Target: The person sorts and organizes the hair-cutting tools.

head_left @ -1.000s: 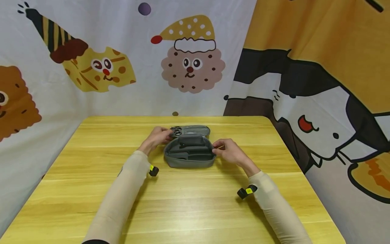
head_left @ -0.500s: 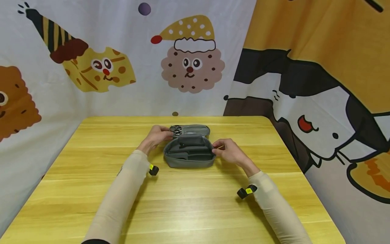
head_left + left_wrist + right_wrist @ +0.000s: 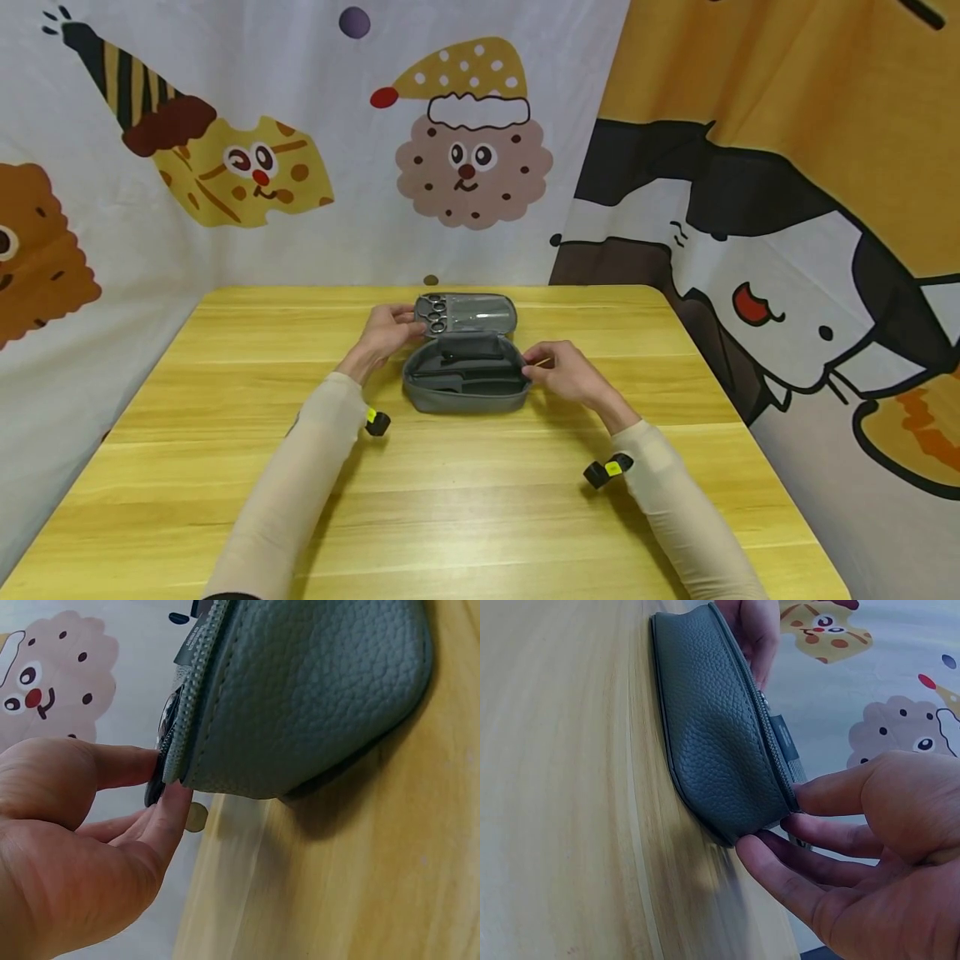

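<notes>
A grey, grained zip case [image 3: 465, 403] stands unzipped on the table, with its lid [image 3: 507, 315] folded back and tilted up behind it. Metal scissors [image 3: 437, 315] sit at the left of the lid's inner side, beside a clear pocket. My left hand [image 3: 384, 335] pinches the lid's left edge between thumb and fingers, as the left wrist view [image 3: 90, 825] also has it. At the case's right end, my right hand [image 3: 566, 371] pinches the zipped rim, thumb on top and fingers against the outer wall. Dark dividers [image 3: 450, 381] line the inside of the case.
The case is near the back of a wood-grain table [image 3: 450, 508]. Behind it hangs a white curtain [image 3: 300, 258] with cartoon prints, and an orange printed one [image 3: 757, 75] is at the right. Small black cameras are strapped to both wrists.
The lid has tilted further upright, showing more of the scissors and pocket. My left hand has shifted slightly up and left with it. My right hand stays on the rim.
</notes>
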`<state>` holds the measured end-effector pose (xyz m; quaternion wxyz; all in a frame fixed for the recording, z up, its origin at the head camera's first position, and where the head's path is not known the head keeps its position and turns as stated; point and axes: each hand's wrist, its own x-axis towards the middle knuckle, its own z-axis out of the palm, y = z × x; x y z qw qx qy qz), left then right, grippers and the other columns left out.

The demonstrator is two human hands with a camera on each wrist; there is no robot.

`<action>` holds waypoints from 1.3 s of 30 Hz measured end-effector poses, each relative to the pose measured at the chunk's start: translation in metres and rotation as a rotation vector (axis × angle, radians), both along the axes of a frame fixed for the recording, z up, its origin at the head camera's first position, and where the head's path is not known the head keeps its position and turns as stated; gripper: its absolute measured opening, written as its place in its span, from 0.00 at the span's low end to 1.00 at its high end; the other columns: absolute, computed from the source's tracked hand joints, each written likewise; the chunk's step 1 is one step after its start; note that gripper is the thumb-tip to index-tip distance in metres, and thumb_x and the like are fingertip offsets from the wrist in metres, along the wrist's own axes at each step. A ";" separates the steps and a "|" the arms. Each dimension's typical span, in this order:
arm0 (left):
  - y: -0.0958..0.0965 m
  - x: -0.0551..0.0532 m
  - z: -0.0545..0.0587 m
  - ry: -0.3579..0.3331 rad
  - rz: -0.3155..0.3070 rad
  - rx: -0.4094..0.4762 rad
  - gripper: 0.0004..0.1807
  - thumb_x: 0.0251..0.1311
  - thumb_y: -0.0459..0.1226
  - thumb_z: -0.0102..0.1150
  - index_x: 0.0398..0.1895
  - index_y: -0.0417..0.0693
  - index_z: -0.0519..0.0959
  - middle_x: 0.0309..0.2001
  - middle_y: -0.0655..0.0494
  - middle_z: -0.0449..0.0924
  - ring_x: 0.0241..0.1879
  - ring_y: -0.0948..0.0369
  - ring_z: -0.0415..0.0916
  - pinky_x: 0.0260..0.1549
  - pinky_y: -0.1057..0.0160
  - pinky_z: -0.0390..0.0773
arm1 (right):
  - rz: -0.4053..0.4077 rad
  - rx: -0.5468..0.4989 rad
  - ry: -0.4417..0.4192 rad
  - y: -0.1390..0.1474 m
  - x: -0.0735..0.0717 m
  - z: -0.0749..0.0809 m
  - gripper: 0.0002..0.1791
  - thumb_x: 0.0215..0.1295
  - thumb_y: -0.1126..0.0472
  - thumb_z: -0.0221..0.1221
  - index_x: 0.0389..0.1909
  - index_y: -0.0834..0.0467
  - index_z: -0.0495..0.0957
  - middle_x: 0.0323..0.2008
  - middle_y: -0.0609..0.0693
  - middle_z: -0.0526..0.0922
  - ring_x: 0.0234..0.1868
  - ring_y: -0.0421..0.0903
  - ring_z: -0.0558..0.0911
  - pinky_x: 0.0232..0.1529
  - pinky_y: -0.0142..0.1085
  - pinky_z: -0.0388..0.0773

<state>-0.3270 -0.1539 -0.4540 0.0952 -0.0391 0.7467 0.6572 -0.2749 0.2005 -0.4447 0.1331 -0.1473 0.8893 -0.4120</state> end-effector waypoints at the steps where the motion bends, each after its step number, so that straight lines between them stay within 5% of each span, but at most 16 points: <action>1: 0.000 0.001 0.000 0.006 0.006 0.000 0.33 0.79 0.26 0.64 0.83 0.31 0.69 0.73 0.29 0.81 0.60 0.49 0.90 0.67 0.52 0.89 | 0.001 -0.001 0.000 0.000 0.000 0.000 0.17 0.84 0.59 0.65 0.64 0.63 0.86 0.60 0.62 0.90 0.59 0.58 0.91 0.56 0.45 0.91; 12: -0.001 0.006 0.001 0.101 0.048 -0.062 0.34 0.73 0.25 0.69 0.81 0.37 0.75 0.70 0.33 0.84 0.53 0.55 0.89 0.59 0.56 0.92 | 0.002 -0.017 -0.011 0.001 0.000 0.000 0.17 0.84 0.59 0.65 0.64 0.64 0.86 0.60 0.63 0.90 0.57 0.56 0.92 0.52 0.41 0.90; 19: 0.001 0.011 0.001 0.200 0.072 -0.072 0.33 0.71 0.22 0.70 0.78 0.36 0.76 0.66 0.29 0.86 0.57 0.44 0.92 0.50 0.66 0.93 | 0.006 -0.036 -0.017 0.001 -0.001 -0.001 0.15 0.84 0.60 0.64 0.63 0.63 0.87 0.59 0.63 0.90 0.56 0.54 0.92 0.50 0.39 0.89; 26: 0.002 0.018 0.002 0.279 0.106 -0.098 0.31 0.69 0.22 0.73 0.75 0.36 0.80 0.64 0.30 0.88 0.61 0.36 0.90 0.56 0.61 0.93 | 0.003 -0.037 -0.020 0.001 -0.002 -0.001 0.15 0.84 0.60 0.64 0.62 0.63 0.87 0.59 0.62 0.90 0.54 0.53 0.92 0.50 0.38 0.89; 39: -0.003 0.026 -0.002 0.474 0.096 -0.254 0.20 0.74 0.28 0.73 0.66 0.33 0.87 0.56 0.32 0.93 0.58 0.39 0.93 0.58 0.53 0.93 | 0.004 -0.032 -0.017 0.001 -0.001 -0.001 0.16 0.85 0.59 0.64 0.64 0.63 0.86 0.59 0.62 0.90 0.55 0.53 0.92 0.50 0.38 0.89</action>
